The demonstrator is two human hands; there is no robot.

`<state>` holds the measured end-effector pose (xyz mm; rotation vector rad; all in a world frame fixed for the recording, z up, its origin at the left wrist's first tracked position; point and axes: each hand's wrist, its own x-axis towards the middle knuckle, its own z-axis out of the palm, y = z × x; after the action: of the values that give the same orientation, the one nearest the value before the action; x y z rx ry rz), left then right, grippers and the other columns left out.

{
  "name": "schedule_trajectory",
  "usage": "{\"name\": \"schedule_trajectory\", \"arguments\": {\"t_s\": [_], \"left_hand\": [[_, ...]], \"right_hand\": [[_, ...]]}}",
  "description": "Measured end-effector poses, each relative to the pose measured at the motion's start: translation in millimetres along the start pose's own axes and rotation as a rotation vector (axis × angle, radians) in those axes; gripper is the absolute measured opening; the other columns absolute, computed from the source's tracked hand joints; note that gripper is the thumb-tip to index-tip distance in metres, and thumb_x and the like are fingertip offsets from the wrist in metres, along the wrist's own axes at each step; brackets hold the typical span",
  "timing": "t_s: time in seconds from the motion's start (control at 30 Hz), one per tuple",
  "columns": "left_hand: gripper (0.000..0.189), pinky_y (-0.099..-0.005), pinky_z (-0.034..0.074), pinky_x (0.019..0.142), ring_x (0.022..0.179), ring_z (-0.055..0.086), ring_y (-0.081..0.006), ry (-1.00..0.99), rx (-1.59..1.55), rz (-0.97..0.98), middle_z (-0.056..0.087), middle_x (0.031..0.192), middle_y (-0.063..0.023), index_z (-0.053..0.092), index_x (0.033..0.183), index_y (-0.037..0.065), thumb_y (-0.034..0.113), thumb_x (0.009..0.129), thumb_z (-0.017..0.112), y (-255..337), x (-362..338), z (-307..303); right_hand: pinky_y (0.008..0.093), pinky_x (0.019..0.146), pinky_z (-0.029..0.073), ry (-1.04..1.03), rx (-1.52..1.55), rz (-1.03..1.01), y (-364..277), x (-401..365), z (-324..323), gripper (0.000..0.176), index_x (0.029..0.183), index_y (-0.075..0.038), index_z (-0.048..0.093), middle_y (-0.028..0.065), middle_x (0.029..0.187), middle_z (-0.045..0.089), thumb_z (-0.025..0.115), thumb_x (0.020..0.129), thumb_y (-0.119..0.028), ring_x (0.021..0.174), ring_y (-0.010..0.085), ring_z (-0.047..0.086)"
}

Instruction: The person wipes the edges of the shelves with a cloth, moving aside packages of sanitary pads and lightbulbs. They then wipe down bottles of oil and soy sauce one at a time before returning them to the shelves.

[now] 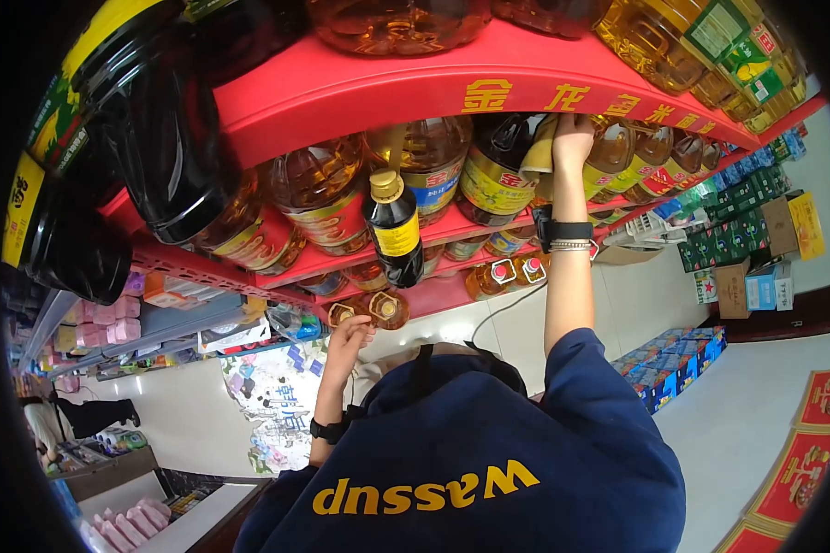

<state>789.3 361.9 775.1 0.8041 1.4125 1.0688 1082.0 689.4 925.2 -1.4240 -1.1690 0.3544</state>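
My right hand [572, 143] reaches up under the edge of the red shelf [341, 106], its fingers partly hidden, gripping a yellowish cloth [538, 161] beside large oil bottles. One of these, a bottle with a yellow-green label [496, 184], stands just left of the cloth. Lower down, my left hand [350, 339] has loosely curled fingers with nothing visible in them. It is near the tops of two bottles, one of them an amber bottle [389, 311]. Between my hands and higher, a dark bottle with a yellow cap [394, 226] hangs or stands at the shelf front.
Large dark bottles [161, 138] crowd the upper left. Blue boxes [678, 364] are on the floor at right, below stacked cartons [765, 230]. Red printed boxes [807, 461] lie at lower right. A person in dark trousers [97, 417] is at far left, near a display bin [221, 516].
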Motion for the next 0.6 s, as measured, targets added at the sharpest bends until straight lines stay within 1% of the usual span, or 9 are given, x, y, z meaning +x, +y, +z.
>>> {"name": "schedule_trajectory", "arguments": {"t_s": [0.13, 0.2, 0.23, 0.33, 0.4, 0.43, 0.47, 0.53, 0.6], "left_hand": [[0.023, -0.0219, 0.042, 0.069, 0.076, 0.054, -0.0106, -0.014, -0.025, 0.051, 0.06, 0.086, -0.0072, 0.051, 0.107, 0.002, 0.011, 0.086, 0.045, -1, 3, -2], [0.024, -0.022, 0.043, 0.069, 0.074, 0.055, -0.0109, -0.012, -0.022, 0.056, 0.06, 0.085, -0.0068, 0.051, 0.107, 0.001, 0.01, 0.085, 0.045, -4, 3, -3], [0.024, -0.022, 0.043, 0.069, 0.074, 0.055, -0.0109, -0.002, -0.025, 0.055, 0.06, 0.085, -0.0068, 0.051, 0.107, 0.001, 0.01, 0.085, 0.045, -8, 1, -5], [0.024, -0.022, 0.043, 0.068, 0.073, 0.055, -0.0111, -0.027, -0.035, 0.061, 0.06, 0.085, -0.0062, 0.052, 0.106, 0.002, 0.01, 0.085, 0.045, -20, 6, -20], [0.023, -0.0227, 0.044, 0.066, 0.074, 0.055, -0.0099, -0.125, 0.094, 0.005, 0.06, 0.085, -0.0051, 0.052, 0.105, 0.003, 0.008, 0.085, 0.045, -33, 7, -37], [0.026, -0.0296, 0.046, 0.066, 0.074, 0.059, -0.0171, -0.123, 0.154, 0.078, 0.062, 0.083, -0.01, 0.056, 0.099, 0.0, 0.019, 0.084, 0.047, -51, 10, -48], [0.026, -0.0296, 0.046, 0.066, 0.074, 0.059, -0.0171, -0.11, 0.154, 0.081, 0.062, 0.083, -0.01, 0.056, 0.099, 0.0, 0.019, 0.084, 0.047, -66, 11, -64], [0.042, -0.0384, 0.047, 0.07, 0.076, 0.06, -0.0294, -0.245, 0.995, -0.019, 0.062, 0.081, -0.0179, 0.06, 0.089, -0.003, 0.036, 0.082, 0.047, -95, 12, -103], [0.054, -0.0435, 0.044, 0.073, 0.08, 0.058, -0.0368, -0.297, 1.212, -0.275, 0.061, 0.082, -0.0227, 0.062, 0.081, -0.004, 0.047, 0.078, 0.045, -126, 3, -136]], "right_hand": [[0.0341, 0.081, 0.039, 0.075, 0.178, -0.122, 1, -16, 3, 0.034, 0.104, 0.003, 0.054, 0.0212, 0.093, 0.059, 0.047, 0.085, -0.025, 0.089, 0.0275, 0.055], [0.0346, 0.085, 0.035, 0.227, 0.085, -0.298, 9, -30, 5, 0.034, 0.111, 0.001, 0.051, 0.0221, 0.108, 0.053, 0.045, 0.087, -0.023, 0.099, 0.029, 0.05], [0.0393, 0.095, 0.029, 0.137, 0.071, -0.263, 16, -40, 2, 0.037, 0.117, 0.004, 0.044, 0.0259, 0.123, 0.039, 0.044, 0.087, -0.019, 0.112, 0.0369, 0.038], [0.0415, 0.099, 0.023, 0.286, 0.03, -0.245, 29, -76, 12, 0.044, 0.118, 0.009, 0.037, 0.0303, 0.127, 0.03, 0.043, 0.089, -0.023, 0.119, 0.04, 0.03], [0.0431, 0.101, 0.02, 0.291, 0.019, -0.257, 36, -90, 13, 0.047, 0.116, 0.013, 0.035, 0.0332, 0.129, 0.026, 0.042, 0.09, -0.026, 0.121, 0.0428, 0.026], [0.0433, 0.1, 0.02, 0.288, -0.012, -0.221, 33, -96, 12, 0.044, 0.114, 0.012, 0.037, 0.0333, 0.129, 0.025, 0.042, 0.09, -0.024, 0.121, 0.0426, 0.026], [0.0432, 0.101, 0.02, 0.283, -0.017, -0.187, 30, -103, 11, 0.044, 0.114, 0.012, 0.037, 0.0337, 0.13, 0.024, 0.042, 0.09, -0.024, 0.121, 0.0429, 0.025], [0.0428, 0.101, 0.02, 0.269, -0.025, -0.175, 32, -114, 10, 0.043, 0.114, 0.011, 0.037, 0.0336, 0.13, 0.023, 0.042, 0.089, -0.023, 0.122, 0.0426, 0.025], [0.0417, 0.102, 0.019, 0.232, -0.028, -0.14, 32, -127, 6, 0.043, 0.117, 0.01, 0.037, 0.0325, 0.131, 0.023, 0.043, 0.089, -0.023, 0.123, 0.0414, 0.025]]}}
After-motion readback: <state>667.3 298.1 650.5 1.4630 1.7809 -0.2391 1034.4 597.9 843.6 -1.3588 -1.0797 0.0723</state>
